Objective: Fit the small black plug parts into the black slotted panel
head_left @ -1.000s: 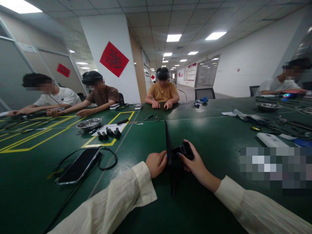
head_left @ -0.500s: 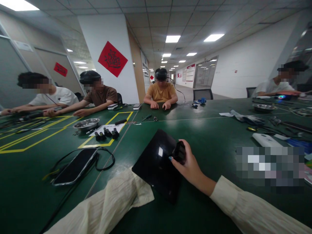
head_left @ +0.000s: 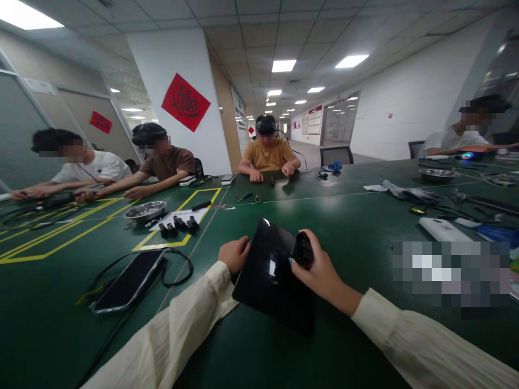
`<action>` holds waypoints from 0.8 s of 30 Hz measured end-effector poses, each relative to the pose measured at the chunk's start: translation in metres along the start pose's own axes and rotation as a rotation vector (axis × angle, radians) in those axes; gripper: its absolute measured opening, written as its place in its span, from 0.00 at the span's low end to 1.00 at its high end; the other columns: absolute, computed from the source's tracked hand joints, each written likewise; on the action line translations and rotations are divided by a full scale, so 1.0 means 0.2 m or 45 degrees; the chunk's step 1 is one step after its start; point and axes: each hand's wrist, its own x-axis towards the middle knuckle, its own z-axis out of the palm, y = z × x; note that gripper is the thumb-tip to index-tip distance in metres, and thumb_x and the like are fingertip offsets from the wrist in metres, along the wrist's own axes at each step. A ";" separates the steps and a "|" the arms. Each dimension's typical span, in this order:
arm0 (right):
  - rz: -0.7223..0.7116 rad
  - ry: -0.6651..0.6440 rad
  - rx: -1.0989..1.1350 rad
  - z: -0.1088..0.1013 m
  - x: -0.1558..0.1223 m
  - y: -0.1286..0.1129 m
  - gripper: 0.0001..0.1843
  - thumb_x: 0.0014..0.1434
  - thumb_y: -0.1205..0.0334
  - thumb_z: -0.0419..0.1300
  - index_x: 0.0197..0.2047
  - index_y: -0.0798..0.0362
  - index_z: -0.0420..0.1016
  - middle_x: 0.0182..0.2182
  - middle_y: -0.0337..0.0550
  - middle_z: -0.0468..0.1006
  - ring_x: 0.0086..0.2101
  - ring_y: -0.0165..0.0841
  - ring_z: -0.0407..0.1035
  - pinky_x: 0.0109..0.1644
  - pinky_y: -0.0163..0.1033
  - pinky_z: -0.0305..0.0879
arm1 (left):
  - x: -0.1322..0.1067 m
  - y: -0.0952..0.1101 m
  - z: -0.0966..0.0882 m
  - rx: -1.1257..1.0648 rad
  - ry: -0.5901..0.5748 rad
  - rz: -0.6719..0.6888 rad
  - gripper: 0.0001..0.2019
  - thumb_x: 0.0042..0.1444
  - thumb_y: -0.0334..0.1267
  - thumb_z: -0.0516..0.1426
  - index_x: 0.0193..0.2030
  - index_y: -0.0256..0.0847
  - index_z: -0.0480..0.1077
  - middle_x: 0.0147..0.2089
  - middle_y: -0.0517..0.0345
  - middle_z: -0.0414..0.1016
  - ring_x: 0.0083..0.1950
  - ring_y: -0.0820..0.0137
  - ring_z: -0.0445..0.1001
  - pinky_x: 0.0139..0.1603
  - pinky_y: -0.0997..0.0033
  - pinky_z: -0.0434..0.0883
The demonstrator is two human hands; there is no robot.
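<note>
A glossy black flat panel (head_left: 271, 281), like a tablet, is tilted up off the green table (head_left: 357, 216) right in front of me. My left hand (head_left: 234, 254) grips its upper left edge with the fingers curled round it. My right hand (head_left: 320, 270) is closed on a small black clamp-like part (head_left: 303, 251) that sits on the panel's right edge. Both my sleeves are cream-coloured.
A phone with a black cable (head_left: 130, 278) lies to my left. Further back are a metal bowl (head_left: 145, 209) and small black parts (head_left: 178, 224) inside yellow tape lines. Several people sit round the table; tools and a white device (head_left: 441, 229) lie to the right.
The panel turned from edge-on to showing its glossy face. My left hand went out of sight behind it, then reappeared on its upper left edge. My right hand stayed on the black part.
</note>
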 end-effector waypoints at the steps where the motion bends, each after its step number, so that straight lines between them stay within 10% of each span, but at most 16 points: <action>1: -0.006 -0.013 -0.018 0.00 0.01 0.00 0.33 0.50 0.61 0.59 0.58 0.49 0.51 0.34 0.40 0.72 0.31 0.32 0.69 0.35 0.37 0.66 | 0.02 -0.02 -0.01 0.054 0.008 -0.069 0.13 0.60 0.42 0.48 0.35 0.40 0.70 0.33 0.54 0.73 0.37 0.63 0.72 0.33 0.69 0.63; 6: -0.026 -0.080 -0.122 0.02 0.07 0.01 0.34 0.48 0.62 0.59 0.57 0.49 0.51 0.31 0.39 0.72 0.28 0.31 0.69 0.32 0.37 0.65 | 0.06 -0.08 -0.02 0.071 0.095 -0.325 0.17 0.61 0.42 0.41 0.34 0.44 0.69 0.36 0.57 0.75 0.39 0.67 0.72 0.29 0.73 0.57; 15: -0.126 -0.244 -0.281 0.10 0.14 0.04 0.35 0.46 0.63 0.60 0.58 0.51 0.54 0.27 0.37 0.73 0.24 0.29 0.66 0.29 0.34 0.62 | 0.05 -0.08 -0.03 -0.189 0.260 -0.142 0.16 0.60 0.42 0.41 0.31 0.42 0.66 0.28 0.59 0.70 0.32 0.69 0.68 0.30 0.72 0.58; 20: -0.177 -0.339 -0.337 0.09 0.18 0.08 0.41 0.49 0.62 0.58 0.64 0.54 0.47 0.26 0.38 0.73 0.24 0.30 0.67 0.30 0.36 0.64 | -0.04 0.10 -0.16 -0.515 0.529 0.038 0.20 0.60 0.47 0.37 0.23 0.43 0.58 0.18 0.61 0.59 0.24 0.71 0.62 0.30 0.68 0.62; 24: -0.273 -0.312 -0.480 0.08 0.19 0.13 0.40 0.54 0.58 0.56 0.66 0.54 0.45 0.39 0.49 0.75 0.38 0.38 0.71 0.42 0.44 0.67 | -0.25 0.25 -0.25 -0.525 0.425 0.286 0.25 0.59 0.51 0.33 0.23 0.48 0.64 0.25 0.55 0.67 0.33 0.64 0.67 0.35 0.59 0.66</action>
